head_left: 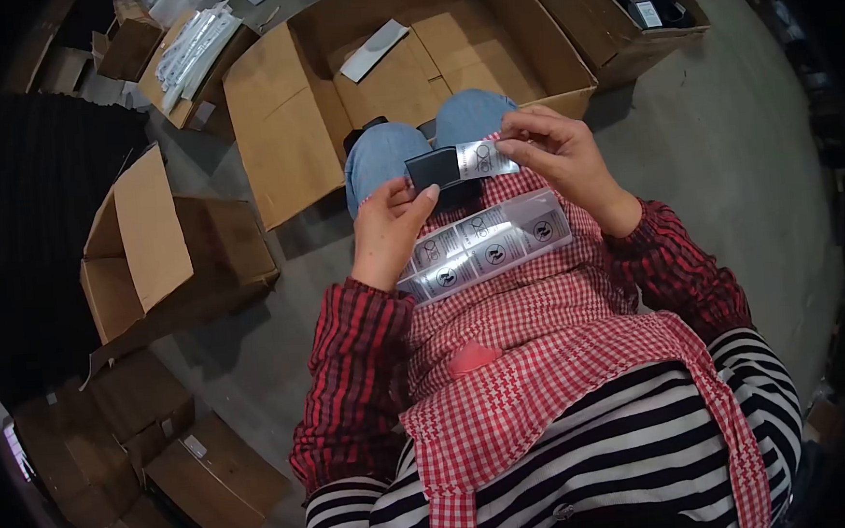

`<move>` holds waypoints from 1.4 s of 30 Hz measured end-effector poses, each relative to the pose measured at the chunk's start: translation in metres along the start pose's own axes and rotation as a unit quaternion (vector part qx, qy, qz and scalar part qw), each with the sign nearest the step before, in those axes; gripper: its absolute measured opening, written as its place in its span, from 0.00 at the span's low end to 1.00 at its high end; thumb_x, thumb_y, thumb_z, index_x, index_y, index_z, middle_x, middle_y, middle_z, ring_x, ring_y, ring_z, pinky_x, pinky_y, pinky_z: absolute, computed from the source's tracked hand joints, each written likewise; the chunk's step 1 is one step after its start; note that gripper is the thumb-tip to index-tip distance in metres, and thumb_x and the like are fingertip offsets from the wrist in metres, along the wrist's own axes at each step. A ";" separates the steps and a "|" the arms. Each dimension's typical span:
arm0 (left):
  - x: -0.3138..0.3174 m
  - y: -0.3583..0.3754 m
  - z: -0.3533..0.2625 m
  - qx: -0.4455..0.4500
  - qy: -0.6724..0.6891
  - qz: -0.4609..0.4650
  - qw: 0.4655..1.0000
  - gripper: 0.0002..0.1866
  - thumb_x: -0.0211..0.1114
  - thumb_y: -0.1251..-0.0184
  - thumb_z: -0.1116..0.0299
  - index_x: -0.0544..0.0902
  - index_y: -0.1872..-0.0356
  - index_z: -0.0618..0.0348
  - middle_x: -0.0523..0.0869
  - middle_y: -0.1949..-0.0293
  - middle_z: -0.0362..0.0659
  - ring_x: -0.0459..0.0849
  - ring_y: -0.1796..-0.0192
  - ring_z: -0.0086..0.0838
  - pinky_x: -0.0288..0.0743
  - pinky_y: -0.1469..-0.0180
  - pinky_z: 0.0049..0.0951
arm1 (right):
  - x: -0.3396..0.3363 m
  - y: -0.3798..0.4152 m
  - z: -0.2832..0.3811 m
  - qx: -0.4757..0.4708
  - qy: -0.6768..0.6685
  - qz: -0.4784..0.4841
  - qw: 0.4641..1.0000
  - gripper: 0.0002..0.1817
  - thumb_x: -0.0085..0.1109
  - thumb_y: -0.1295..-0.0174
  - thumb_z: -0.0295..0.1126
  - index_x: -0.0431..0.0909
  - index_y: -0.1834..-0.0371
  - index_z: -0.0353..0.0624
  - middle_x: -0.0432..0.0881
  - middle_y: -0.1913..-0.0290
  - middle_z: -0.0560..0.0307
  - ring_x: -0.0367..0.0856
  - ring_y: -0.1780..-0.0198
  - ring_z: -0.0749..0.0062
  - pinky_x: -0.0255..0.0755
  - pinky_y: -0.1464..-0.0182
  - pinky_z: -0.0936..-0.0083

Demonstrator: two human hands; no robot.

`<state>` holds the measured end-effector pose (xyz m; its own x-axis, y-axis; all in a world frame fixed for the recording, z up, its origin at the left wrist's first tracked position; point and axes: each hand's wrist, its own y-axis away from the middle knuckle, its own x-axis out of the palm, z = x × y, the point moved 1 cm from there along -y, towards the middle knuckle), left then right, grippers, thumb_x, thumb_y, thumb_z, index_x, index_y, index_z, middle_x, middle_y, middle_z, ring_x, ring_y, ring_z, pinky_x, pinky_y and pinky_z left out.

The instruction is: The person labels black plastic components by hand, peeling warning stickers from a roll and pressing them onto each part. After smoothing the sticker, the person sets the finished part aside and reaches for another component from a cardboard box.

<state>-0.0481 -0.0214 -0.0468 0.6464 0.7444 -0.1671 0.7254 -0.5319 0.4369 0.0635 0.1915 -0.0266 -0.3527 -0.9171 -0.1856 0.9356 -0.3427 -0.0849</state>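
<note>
In the head view my left hand (388,229) grips a small flat black piece (433,169) between thumb and fingers, held up over my knees. The exact kind of this piece cannot be made out. My right hand (563,159) pinches the outer end of a pale printed label (484,159), whose other end meets the black piece. Whether the label is stuck down there is not clear. On my lap lies a shiny clear strip of printed labels (486,246), just below both hands. Another dark piece (459,198) shows beneath the held one, partly hidden.
A large open cardboard box (284,127) stands before my knees, with a grey-white flat piece (375,51) inside. To its right, another box (612,44) holds dark items. White strips (199,50) lie on a carton at back left. An open carton (154,232) stands at left.
</note>
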 end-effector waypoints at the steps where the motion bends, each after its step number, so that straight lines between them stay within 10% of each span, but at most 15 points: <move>1: 0.002 -0.003 -0.003 -0.013 -0.026 0.031 0.999 0.22 0.68 0.37 0.67 0.75 0.45 0.67 0.83 0.58 0.39 0.81 0.60 0.20 0.75 0.57 0.18 | 0.006 -0.006 0.000 0.002 -0.028 0.023 0.999 0.10 0.62 0.40 0.23 0.79 0.56 0.31 0.75 0.60 0.61 0.74 0.60 0.82 0.69 0.59 0.87; 8: 0.009 -0.008 -0.016 -0.081 0.206 0.143 0.965 0.17 0.62 0.35 0.76 0.75 0.45 0.62 0.85 0.56 0.37 0.83 0.57 0.20 0.78 0.55 0.21 | 0.031 -0.026 -0.017 0.016 -0.082 0.021 0.996 0.10 0.64 0.43 0.22 0.80 0.59 0.32 0.75 0.59 0.61 0.75 0.60 0.81 0.71 0.60 0.85; 10: 0.005 -0.001 -0.022 -0.066 0.246 0.177 0.951 0.19 0.63 0.37 0.79 0.74 0.44 0.63 0.85 0.54 0.40 0.84 0.55 0.22 0.79 0.53 0.22 | 0.027 -0.026 -0.004 -0.064 0.117 0.020 0.991 0.11 0.64 0.44 0.20 0.79 0.57 0.32 0.75 0.59 0.61 0.76 0.61 0.81 0.72 0.60 0.86; 16: 0.000 0.005 -0.025 -0.025 0.263 0.173 0.949 0.23 0.64 0.40 0.83 0.73 0.42 0.67 0.84 0.52 0.45 0.83 0.53 0.24 0.79 0.51 0.23 | 0.030 -0.025 0.013 -0.070 -0.070 0.007 0.995 0.11 0.64 0.45 0.19 0.81 0.57 0.34 0.76 0.62 0.60 0.76 0.65 0.82 0.72 0.66 0.87; 42: 0.003 0.019 -0.045 -0.015 0.264 0.195 0.944 0.24 0.64 0.41 0.81 0.72 0.42 0.70 0.83 0.51 0.47 0.83 0.51 0.26 0.77 0.47 0.24 | 0.030 -0.014 0.020 -0.093 0.020 0.019 0.995 0.12 0.66 0.46 0.20 0.81 0.57 0.34 0.79 0.62 0.57 0.78 0.61 0.78 0.73 0.62 0.85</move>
<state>-0.0430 -0.0118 0.0009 0.6488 0.5963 0.4728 0.4447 -0.8012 0.4004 0.0405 0.1646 -0.0119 -0.3201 -0.9190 -0.2304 0.9311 -0.2604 -0.2553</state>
